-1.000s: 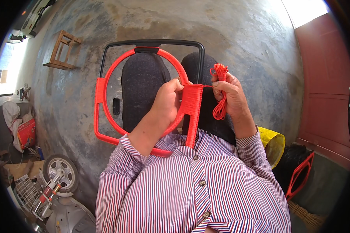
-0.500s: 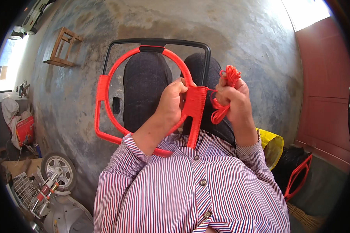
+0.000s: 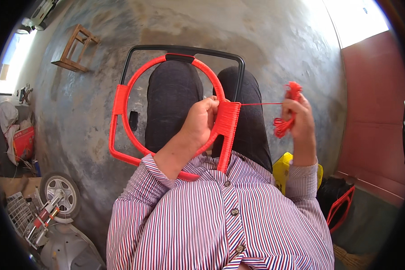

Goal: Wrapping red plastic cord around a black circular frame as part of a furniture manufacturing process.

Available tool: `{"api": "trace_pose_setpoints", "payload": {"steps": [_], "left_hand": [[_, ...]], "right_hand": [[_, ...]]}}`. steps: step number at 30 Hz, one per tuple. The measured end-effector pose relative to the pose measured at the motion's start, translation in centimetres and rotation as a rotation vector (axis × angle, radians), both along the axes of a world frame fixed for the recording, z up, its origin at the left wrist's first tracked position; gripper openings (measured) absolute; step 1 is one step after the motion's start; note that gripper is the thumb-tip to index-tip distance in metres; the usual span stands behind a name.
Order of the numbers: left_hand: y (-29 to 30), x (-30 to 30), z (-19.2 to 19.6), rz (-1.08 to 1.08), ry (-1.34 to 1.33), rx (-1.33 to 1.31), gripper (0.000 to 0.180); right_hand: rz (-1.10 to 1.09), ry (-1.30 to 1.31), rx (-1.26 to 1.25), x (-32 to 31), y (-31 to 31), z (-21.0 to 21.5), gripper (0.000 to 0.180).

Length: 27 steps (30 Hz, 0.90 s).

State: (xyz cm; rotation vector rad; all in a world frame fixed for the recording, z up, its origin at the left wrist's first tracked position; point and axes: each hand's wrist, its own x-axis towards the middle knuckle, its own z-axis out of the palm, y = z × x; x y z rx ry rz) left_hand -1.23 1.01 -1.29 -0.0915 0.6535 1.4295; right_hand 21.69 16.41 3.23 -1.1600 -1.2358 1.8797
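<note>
Across my lap lies a frame (image 3: 139, 47), a rounded black rectangle with a ring inside it. Red cord covers most of the ring and the near part of the outer frame; the far part is bare black. My left hand (image 3: 200, 120) grips the ring's right side, thumb on top, beside a broad band of wound cord (image 3: 228, 118). Out to the right, my right hand (image 3: 298, 114) is closed round a bundle of red cord (image 3: 294, 90). One strand (image 3: 261, 104) runs taut from the band's upper corner to that hand.
A wooden stool (image 3: 76, 48) lies on the concrete floor at far left. At lower left stands a wheeled vehicle (image 3: 60, 195) near a red box (image 3: 24, 143). Right of me are a yellow bag (image 3: 281, 171), another red-edged frame (image 3: 342, 207) and a red door (image 3: 375, 112).
My right hand has moved right, away from the frame, with the cord bundle. The strand between them is now longer and straight. My left hand keeps its hold on the ring.
</note>
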Motion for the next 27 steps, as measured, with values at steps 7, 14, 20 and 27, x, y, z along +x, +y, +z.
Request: {"api": "trace_pose_setpoints", "payload": {"steps": [7, 14, 20, 27], "left_hand": [[0.5, 0.5, 1.0, -0.017, 0.044, -0.035, 0.029], [0.7, 1.0, 1.6, -0.244, 0.306, -0.009, 0.023], [0.6, 1.3, 1.4, -0.226, 0.329, -0.037, 0.024], [0.5, 1.2, 1.4, -0.188, 0.349, -0.067, 0.023]], "right_hand": [[-0.263, 0.413, -0.047, 12.2, 5.7, -0.8, 0.008], [-0.270, 0.202, 0.044, 6.7, 2.3, -0.6, 0.011], [0.232, -0.088, 0.230, -3.9, -4.8, -3.0, 0.017], [0.274, 0.036, 0.086, -4.6, -3.6, -1.1, 0.018]]}}
